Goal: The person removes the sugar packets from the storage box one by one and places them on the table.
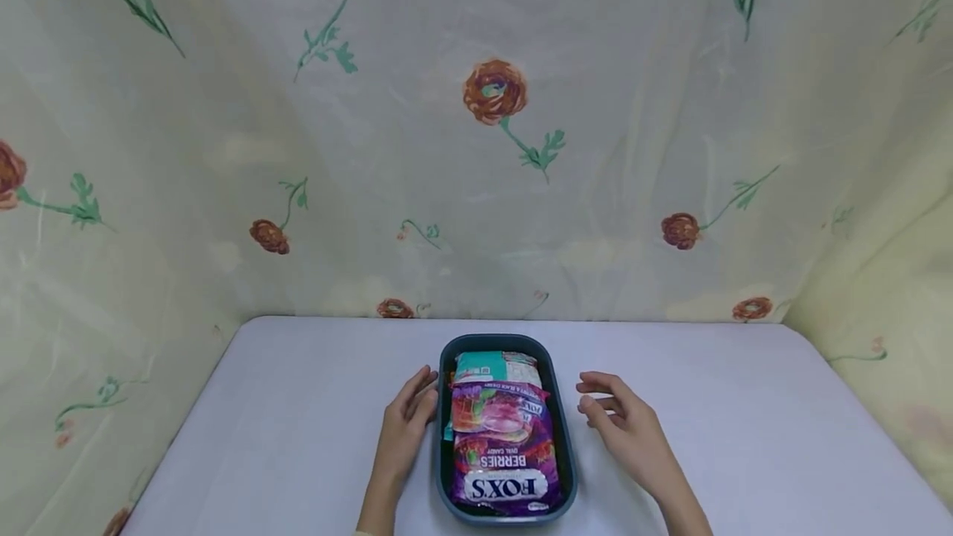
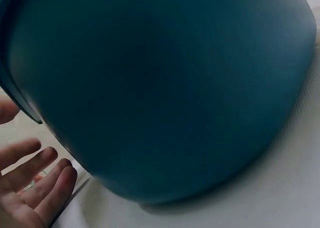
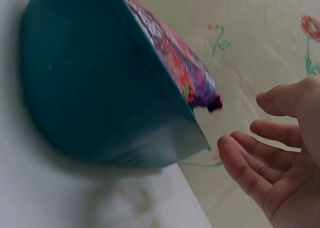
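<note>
A dark teal plastic tub stands on the white table. On top inside it lies a purple bag of Fox's Berries candy, its lettering upside down in the head view. A turquoise and white packet shows from under the bag at the far end. My left hand is beside the tub's left wall, fingers loosely extended and fingertips close to the rim. To the right of the tub, my right hand hovers with fingers slightly bent and a gap to the wall; it holds nothing. Whatever lies deeper in the tub is hidden.
The white table extends to both sides of the tub. Behind it and along the sides hangs a pale curtain printed with red-brown flowers and green stems.
</note>
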The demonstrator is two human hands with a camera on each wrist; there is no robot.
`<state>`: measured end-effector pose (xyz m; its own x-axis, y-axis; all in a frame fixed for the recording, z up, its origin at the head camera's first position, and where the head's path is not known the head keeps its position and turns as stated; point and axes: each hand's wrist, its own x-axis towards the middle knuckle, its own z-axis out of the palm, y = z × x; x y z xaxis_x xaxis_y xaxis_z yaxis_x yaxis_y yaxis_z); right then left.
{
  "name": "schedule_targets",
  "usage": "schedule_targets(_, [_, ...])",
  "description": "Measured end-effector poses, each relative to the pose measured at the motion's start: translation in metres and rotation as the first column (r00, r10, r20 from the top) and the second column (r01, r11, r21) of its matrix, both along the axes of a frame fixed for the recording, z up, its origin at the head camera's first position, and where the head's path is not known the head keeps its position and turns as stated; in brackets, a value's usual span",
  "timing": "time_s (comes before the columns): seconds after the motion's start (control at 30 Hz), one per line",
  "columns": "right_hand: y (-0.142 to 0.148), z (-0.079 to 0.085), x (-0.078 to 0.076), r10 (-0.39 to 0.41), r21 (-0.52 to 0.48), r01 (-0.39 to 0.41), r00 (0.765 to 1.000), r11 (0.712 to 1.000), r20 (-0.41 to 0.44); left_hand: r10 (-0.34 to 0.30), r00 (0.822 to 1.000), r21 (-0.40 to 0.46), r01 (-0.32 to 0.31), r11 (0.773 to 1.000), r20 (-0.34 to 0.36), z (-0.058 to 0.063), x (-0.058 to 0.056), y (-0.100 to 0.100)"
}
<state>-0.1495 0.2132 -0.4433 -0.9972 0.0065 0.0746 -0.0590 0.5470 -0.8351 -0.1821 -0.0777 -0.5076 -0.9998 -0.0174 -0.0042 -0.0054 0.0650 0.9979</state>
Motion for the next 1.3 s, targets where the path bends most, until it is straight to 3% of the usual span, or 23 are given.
schedule_targets(0.17, [-0.018,0.008,0.007,0.069,0.065,-0.070,0.997,0.995,0.025,-0.039,0.999,-0.044,0.038,0.998,-0.023,-0.006,-0.001,-0.002])
schedule_targets(0.33, [-0.031,0.008,0.012,0.096,0.155,-0.101,0.995,0.983,0.042,-0.037,0.999,-0.082,0.035,0.996,-0.033,-0.007,-0.001,0.000])
schedule_targets(0.53, [-0.043,0.004,0.017,0.143,0.261,-0.126,0.988,0.957,-0.049,-0.017,0.998,-0.091,0.011,0.996,-0.060,-0.007,-0.001,0.002])
schedule_targets(0.67, [-0.045,0.003,0.016,0.144,0.268,-0.124,0.988,0.955,-0.056,-0.002,0.997,-0.104,-0.006,0.995,-0.081,-0.006,-0.002,0.004])
schedule_targets(1.0, [-0.047,0.003,0.018,0.124,0.241,-0.119,0.992,0.963,-0.007,-0.003,0.998,-0.098,-0.003,0.995,-0.058,-0.005,-0.001,0.003])
schedule_targets(1.3, [-0.049,0.005,0.019,0.132,0.177,-0.118,0.989,0.977,-0.069,0.011,1.000,-0.096,-0.013,0.995,-0.023,-0.006,0.002,0.001])
